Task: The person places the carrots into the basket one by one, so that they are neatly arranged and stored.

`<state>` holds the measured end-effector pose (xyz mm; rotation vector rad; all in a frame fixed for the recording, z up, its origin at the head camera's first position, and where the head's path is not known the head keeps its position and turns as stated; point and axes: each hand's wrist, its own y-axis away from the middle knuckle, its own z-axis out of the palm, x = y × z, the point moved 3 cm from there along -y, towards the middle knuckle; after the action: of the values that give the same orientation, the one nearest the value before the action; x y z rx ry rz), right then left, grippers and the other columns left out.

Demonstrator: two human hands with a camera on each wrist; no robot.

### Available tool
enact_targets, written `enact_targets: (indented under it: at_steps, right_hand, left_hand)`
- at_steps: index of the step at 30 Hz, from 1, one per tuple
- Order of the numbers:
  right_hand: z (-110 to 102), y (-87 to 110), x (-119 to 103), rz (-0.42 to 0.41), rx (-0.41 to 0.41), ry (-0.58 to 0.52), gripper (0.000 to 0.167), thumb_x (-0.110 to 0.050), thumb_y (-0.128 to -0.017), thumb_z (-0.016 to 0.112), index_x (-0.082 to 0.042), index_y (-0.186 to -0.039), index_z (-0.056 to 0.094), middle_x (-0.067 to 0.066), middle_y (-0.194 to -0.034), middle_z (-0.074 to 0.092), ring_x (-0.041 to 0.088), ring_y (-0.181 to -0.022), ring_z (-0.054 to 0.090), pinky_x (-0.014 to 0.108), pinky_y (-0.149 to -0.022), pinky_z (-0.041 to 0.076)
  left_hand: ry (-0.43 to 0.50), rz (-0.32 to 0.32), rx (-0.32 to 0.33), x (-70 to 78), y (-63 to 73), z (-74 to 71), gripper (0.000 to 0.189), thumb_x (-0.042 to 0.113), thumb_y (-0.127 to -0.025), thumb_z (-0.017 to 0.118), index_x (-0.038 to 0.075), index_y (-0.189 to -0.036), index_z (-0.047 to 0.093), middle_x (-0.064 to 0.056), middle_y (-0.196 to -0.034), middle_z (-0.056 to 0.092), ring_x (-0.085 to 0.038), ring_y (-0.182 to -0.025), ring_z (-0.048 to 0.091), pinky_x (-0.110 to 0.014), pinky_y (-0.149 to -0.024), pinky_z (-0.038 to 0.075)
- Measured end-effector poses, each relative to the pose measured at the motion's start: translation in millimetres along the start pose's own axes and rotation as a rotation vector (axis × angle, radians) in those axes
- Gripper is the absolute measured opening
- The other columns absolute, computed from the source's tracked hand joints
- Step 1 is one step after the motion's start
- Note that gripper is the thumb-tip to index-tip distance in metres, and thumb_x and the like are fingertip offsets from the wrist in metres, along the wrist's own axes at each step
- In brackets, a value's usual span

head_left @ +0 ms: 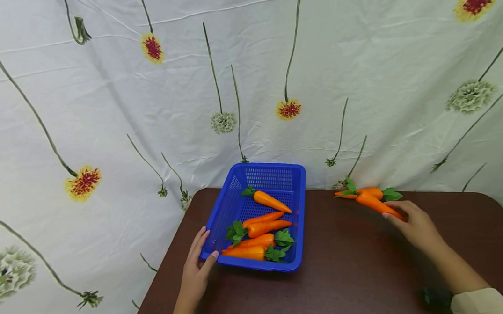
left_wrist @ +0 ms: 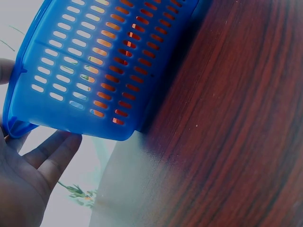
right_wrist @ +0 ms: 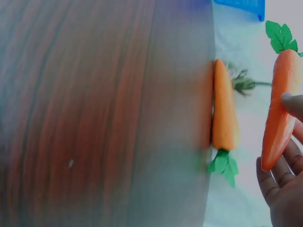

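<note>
My right hand (head_left: 418, 224) pinches an orange carrot (head_left: 377, 205) between thumb and fingers, its green leaves pointing away toward the back left. In the right wrist view the thumb lies across the middle of this carrot (right_wrist: 279, 111). Just beyond it, a second carrot (head_left: 371, 191) lies near the table's back edge, leaves to the right. My left hand (head_left: 194, 272) is at the near left corner of a blue plastic basket (head_left: 302, 211), thumb on the front rim and fingers along the left side. Several carrots (head_left: 269, 228) with green leaves lie inside the basket.
The dark brown wooden table (head_left: 349, 279) carries the basket at its left. Behind and to the left hangs a white cloth (head_left: 181, 85) with printed flowers, close to the table's edge. A small dark object (head_left: 434, 298) shows beside the right sleeve (head_left: 481, 302).
</note>
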<state>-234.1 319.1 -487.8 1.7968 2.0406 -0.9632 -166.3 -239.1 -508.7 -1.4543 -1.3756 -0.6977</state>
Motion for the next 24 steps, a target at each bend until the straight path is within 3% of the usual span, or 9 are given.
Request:
enact_targets:
  at_steps: [3, 6, 16, 24]
  right_hand:
    - [2, -1.3, -8, -0.019, 0.007, 0.002, 0.038, -0.028, -0.095, 0.072, -0.005, -0.125, 0.067, 0.017, -0.118, 0.064, 0.030, -0.097, 0.060, 0.030, -0.073, 0.048]
    - [5, -1.5, -16, -0.048, 0.015, 0.002, 0.037, -0.027, -0.094, 0.073, -0.006, -0.124, 0.068, 0.015, -0.116, 0.065, 0.027, -0.095, 0.060, 0.026, -0.071, 0.049]
    - [19, -0.4, -44, -0.158, 0.053, -0.032, 0.030, -0.024, -0.092, 0.076, -0.013, -0.119, 0.071, 0.008, -0.112, 0.067, 0.009, -0.087, 0.050, 0.026, -0.070, 0.044]
    - [30, -2.4, -64, -0.227, 0.076, -0.043, 0.031, -0.017, -0.088, 0.079, -0.016, -0.118, 0.071, 0.003, -0.110, 0.067, 0.008, -0.090, 0.050, 0.024, -0.072, 0.042]
  left_hand:
    - [-0.002, -0.002, -0.003, 0.5, -0.3, 0.1, 0.056, 0.010, -0.098, 0.064, 0.017, -0.151, 0.047, -0.002, -0.166, 0.031, 0.014, -0.134, 0.034, -0.001, -0.101, 0.035]
    - [-0.008, -0.002, -0.004, 0.6, -0.7, 0.1, 0.056, 0.010, -0.098, 0.064, 0.018, -0.152, 0.047, -0.002, -0.166, 0.032, 0.014, -0.133, 0.034, -0.001, -0.100, 0.035]
    - [-0.005, -0.002, -0.008, 0.1, -0.3, -0.2, 0.056, 0.011, -0.098, 0.064, 0.018, -0.152, 0.047, -0.002, -0.166, 0.031, 0.014, -0.133, 0.034, -0.002, -0.099, 0.036]
    - [0.005, 0.005, -0.004, -0.8, 0.5, -0.4, 0.057, 0.009, -0.098, 0.064, 0.015, -0.151, 0.047, -0.004, -0.166, 0.031, 0.015, -0.133, 0.035, -0.002, -0.099, 0.037]
